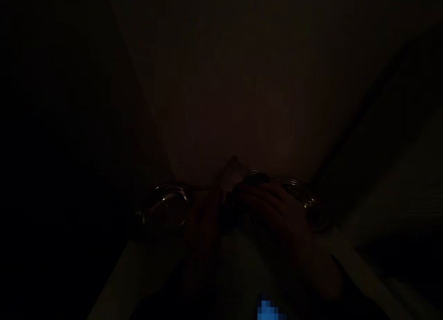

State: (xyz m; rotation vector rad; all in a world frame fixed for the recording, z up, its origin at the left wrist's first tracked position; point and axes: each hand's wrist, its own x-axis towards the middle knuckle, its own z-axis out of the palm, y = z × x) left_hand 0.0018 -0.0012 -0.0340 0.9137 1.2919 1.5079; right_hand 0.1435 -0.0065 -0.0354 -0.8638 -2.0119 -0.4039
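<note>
A pale object, too dim to identify, is in the head view between the person's 2 hands at the far part of the tabletop, with a dark piece just to its right. The left hand is a murky shape and the right hand reaches in with its fingers near together, but I cannot tell whether either grips anything. A shiny left dish sits beside the left hand, and a shiny right dish is partly hidden behind the right hand.
</note>
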